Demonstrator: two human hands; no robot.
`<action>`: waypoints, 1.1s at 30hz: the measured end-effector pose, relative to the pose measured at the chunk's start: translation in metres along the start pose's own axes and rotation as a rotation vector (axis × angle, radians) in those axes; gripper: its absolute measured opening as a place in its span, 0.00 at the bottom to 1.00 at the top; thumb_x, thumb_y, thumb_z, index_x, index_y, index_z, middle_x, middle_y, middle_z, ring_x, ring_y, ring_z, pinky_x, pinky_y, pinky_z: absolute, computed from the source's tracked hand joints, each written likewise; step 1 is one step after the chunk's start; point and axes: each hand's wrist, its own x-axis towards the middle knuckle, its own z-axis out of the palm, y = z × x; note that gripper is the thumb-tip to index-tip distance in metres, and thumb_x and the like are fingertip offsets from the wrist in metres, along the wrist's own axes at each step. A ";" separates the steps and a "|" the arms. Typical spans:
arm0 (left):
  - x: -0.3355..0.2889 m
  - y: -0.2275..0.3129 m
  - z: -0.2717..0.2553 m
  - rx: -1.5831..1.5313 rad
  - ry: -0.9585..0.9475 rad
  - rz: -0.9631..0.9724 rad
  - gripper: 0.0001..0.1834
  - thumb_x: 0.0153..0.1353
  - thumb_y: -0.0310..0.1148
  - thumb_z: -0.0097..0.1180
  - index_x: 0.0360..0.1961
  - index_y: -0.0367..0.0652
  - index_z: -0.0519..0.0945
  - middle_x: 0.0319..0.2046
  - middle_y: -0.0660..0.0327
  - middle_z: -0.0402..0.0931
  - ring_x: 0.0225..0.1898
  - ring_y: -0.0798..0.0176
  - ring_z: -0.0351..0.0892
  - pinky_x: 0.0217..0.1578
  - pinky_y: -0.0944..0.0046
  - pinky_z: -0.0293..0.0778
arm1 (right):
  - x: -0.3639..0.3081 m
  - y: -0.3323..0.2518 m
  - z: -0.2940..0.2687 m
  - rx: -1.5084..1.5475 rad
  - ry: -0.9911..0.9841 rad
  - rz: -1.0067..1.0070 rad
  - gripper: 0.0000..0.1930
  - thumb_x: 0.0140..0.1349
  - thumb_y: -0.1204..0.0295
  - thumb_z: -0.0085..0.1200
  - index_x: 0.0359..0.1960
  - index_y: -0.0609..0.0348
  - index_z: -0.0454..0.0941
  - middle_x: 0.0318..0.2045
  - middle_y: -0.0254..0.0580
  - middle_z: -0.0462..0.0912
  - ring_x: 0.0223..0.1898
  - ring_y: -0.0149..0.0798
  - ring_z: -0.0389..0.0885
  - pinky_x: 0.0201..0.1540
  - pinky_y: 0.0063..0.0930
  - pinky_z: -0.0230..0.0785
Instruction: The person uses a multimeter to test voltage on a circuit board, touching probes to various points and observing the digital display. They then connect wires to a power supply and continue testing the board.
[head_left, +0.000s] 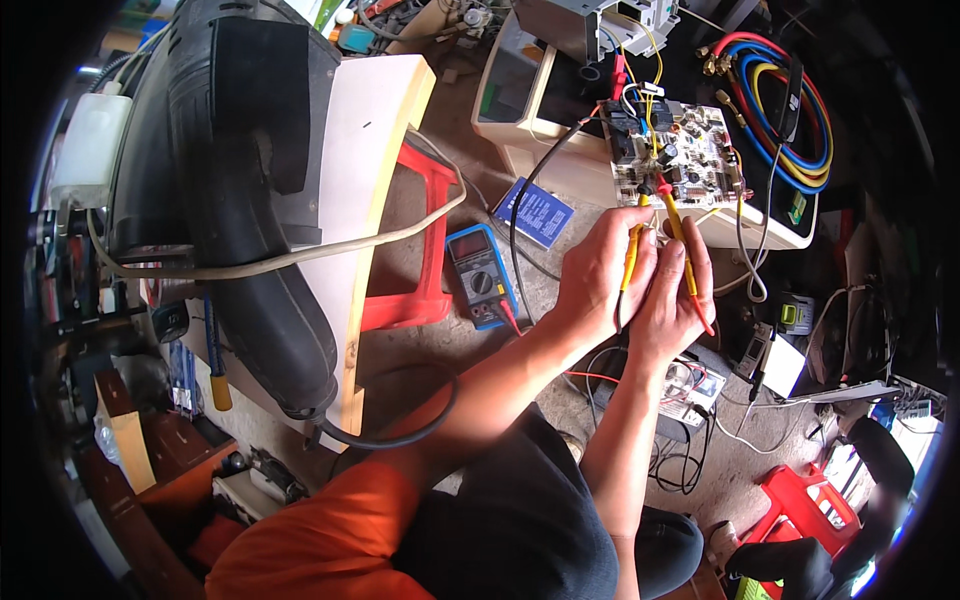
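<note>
My left hand [597,268] is closed around a yellow test probe [631,260] with a black end. Beside it, touching or nearly so, my right hand [668,312] grips a yellow and red test probe [690,272]. Both probes point up at the near edge of a circuit board [705,150] crowded with components and wires; whether the tips touch it I cannot tell. The board rests on a pale, dark-topped cabinet [590,160]. On the floor left of my hands lies a blue-edged multimeter [482,277], a red lead plugged into its lower end.
Coiled red, blue and yellow hoses [790,120] lie right of the board. A blue booklet [533,212] is on the floor. At the left, a large black appliance [250,200] stands on a pale board [365,150] above a red stool [425,240]. A grey cable [370,240] loops across.
</note>
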 end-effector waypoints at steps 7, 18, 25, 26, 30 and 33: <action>-0.001 0.000 0.001 0.017 -0.029 -0.008 0.14 0.69 0.25 0.57 0.54 0.36 0.73 0.35 0.50 0.81 0.32 0.55 0.85 0.33 0.59 0.79 | 0.001 0.000 -0.002 -0.020 -0.012 -0.015 0.17 0.75 0.77 0.50 0.62 0.71 0.74 0.51 0.48 0.85 0.49 0.30 0.81 0.54 0.24 0.74; 0.000 -0.001 0.003 0.038 -0.007 0.025 0.14 0.68 0.25 0.58 0.53 0.37 0.73 0.35 0.49 0.81 0.32 0.50 0.85 0.32 0.56 0.79 | 0.001 -0.001 -0.003 -0.031 -0.007 -0.002 0.17 0.75 0.77 0.51 0.62 0.71 0.74 0.51 0.48 0.85 0.48 0.29 0.81 0.53 0.23 0.74; -0.010 0.008 -0.006 -0.046 -0.021 -0.016 0.16 0.65 0.23 0.60 0.53 0.38 0.74 0.35 0.48 0.81 0.33 0.45 0.86 0.30 0.54 0.80 | -0.007 -0.009 -0.007 -0.105 0.077 -0.055 0.17 0.74 0.77 0.51 0.61 0.72 0.75 0.47 0.48 0.86 0.43 0.29 0.82 0.47 0.22 0.74; -0.019 0.012 -0.010 -0.073 -0.026 -0.032 0.16 0.64 0.23 0.61 0.53 0.38 0.74 0.35 0.48 0.81 0.33 0.46 0.86 0.30 0.55 0.80 | -0.013 -0.013 -0.011 -0.141 0.105 -0.063 0.16 0.74 0.76 0.51 0.60 0.72 0.76 0.46 0.48 0.86 0.42 0.28 0.82 0.46 0.22 0.74; -0.053 0.030 -0.029 -0.030 -0.145 -0.018 0.25 0.59 0.21 0.65 0.58 0.39 0.73 0.36 0.51 0.81 0.32 0.49 0.86 0.32 0.58 0.81 | -0.027 -0.044 -0.020 -0.105 0.164 -0.148 0.13 0.75 0.73 0.50 0.54 0.70 0.76 0.40 0.48 0.85 0.36 0.30 0.80 0.42 0.23 0.73; -0.059 0.042 -0.036 -0.068 -0.142 0.041 0.23 0.61 0.22 0.68 0.55 0.38 0.75 0.29 0.57 0.82 0.25 0.63 0.86 0.25 0.65 0.78 | -0.024 -0.062 -0.032 -0.126 0.074 -0.280 0.10 0.75 0.72 0.50 0.49 0.69 0.74 0.39 0.48 0.81 0.32 0.30 0.78 0.38 0.23 0.73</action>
